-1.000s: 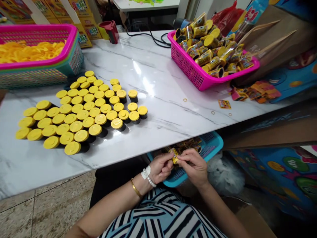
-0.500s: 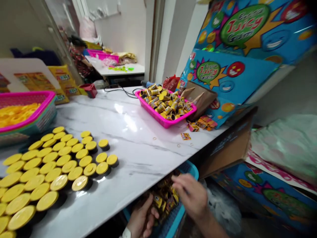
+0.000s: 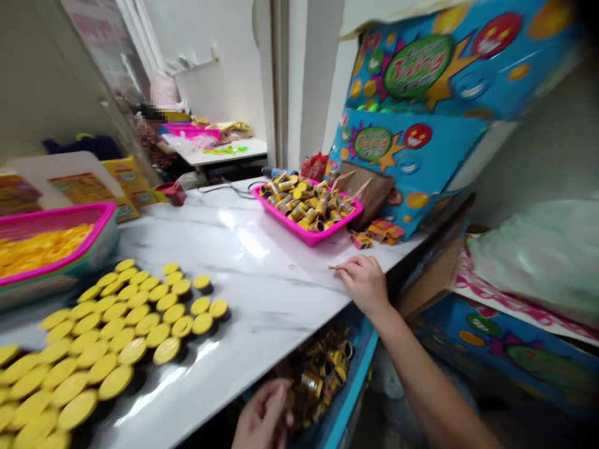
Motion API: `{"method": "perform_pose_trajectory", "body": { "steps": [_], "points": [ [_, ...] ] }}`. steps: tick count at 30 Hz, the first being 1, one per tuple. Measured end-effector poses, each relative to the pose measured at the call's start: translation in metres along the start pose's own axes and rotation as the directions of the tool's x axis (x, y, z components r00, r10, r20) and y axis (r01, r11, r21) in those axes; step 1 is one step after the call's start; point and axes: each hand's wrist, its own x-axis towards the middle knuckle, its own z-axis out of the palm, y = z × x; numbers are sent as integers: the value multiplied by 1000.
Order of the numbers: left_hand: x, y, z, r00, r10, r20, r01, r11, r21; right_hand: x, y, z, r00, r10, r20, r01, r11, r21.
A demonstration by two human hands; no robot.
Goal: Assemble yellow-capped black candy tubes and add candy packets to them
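My right hand (image 3: 364, 284) is over the right edge of the marble-patterned table (image 3: 253, 287), its fingers pinched on a small flat packet seen edge-on. My left hand (image 3: 265, 411) hangs low beside a blue basket (image 3: 358, 374) below the table edge, fingers curled together; anything in them is hidden. Small yellow containers (image 3: 311, 381) fill that basket. A pink basket (image 3: 299, 232) of similar yellow containers stands farther back, and some orange packets (image 3: 386, 229) lie to its right. A small ring (image 3: 292, 267) lies on the tabletop.
Many yellow-lidded containers (image 3: 133, 351) stand at the left. Behind them is a pink-rimmed basket (image 3: 105, 224) of yellow pieces. Blue cartons (image 3: 402, 149) and a brown bag (image 3: 374, 187) stand right. A person (image 3: 152, 140) sits far back.
My right hand has risen from the blue basket to the tabletop and taken hold of the small packet. My left hand stays low by the basket. The view has shifted.
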Motion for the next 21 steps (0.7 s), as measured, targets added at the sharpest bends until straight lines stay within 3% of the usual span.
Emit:
{"method": "perform_pose_trajectory", "body": {
  "steps": [4, 6, 8, 10, 12, 14, 17, 19, 21],
  "points": [
    [-19, 32, 7, 989, 134, 60, -135, 991, 12, -81, -68, -9, 963, -257, 76, 220, 922, 320],
    [-21, 39, 3, 985, 156, 79, -158, 987, 25, -118, -96, -12, 937, -331, 114, 241, 846, 475],
    [-23, 37, -5, 986, 156, 50, -158, 987, 24, -145, -113, -13, 944, -276, 182, 114, 788, 605],
    [-26, 29, -16, 991, 135, -1, -135, 991, 21, -160, -120, -13, 941, -107, 321, -165, 683, 711],
    [-31, 20, -27, 993, 106, -42, -105, 994, 31, -168, -119, -10, 854, 55, 518, -474, 495, 729],
    [-36, 12, -36, 994, 87, -64, -83, 995, 54, -171, -119, -7, 721, 119, 683, -678, 327, 658],
    [-42, 4, -47, 994, 62, -95, -56, 997, 62, -176, -129, 0, 577, 29, 816, -793, 261, 551],
    [-45, 0, -53, 996, 24, -90, -20, 999, 43, -182, -142, 7, 558, -61, 827, -791, 263, 553],
    [-49, -3, -60, 998, 17, -65, -14, 999, 51, -188, -157, 14, 594, -92, 799, -755, 277, 594]
  ]
}}
